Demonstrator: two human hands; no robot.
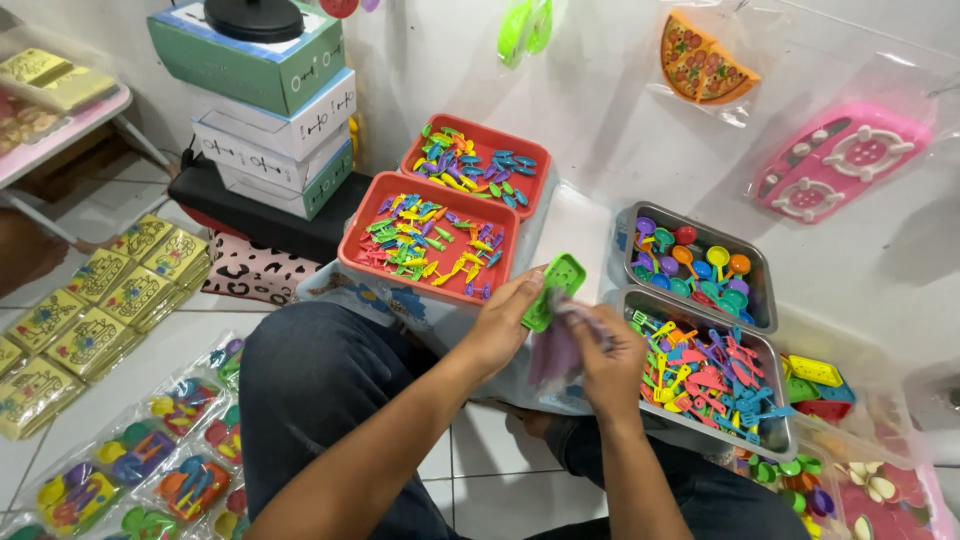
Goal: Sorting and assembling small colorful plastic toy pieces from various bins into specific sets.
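My left hand pinches a flat green toy piece with round holes, held upright above my lap. My right hand grips a clear plastic bag with purple and pink toy parts inside, right beside the green piece. Both hands meet over my knees, just in front of the two red trays of small coloured plastic utensils. A metal tray of red, blue and yellow toy cutlery lies directly right of my right hand.
A second metal tray holds toy spoons and ladles. Stacked boxes stand at the back left. Packed toy bags and yellow packets cover the floor on the left. Pink toy stove and toy pizza bags hang on the wall.
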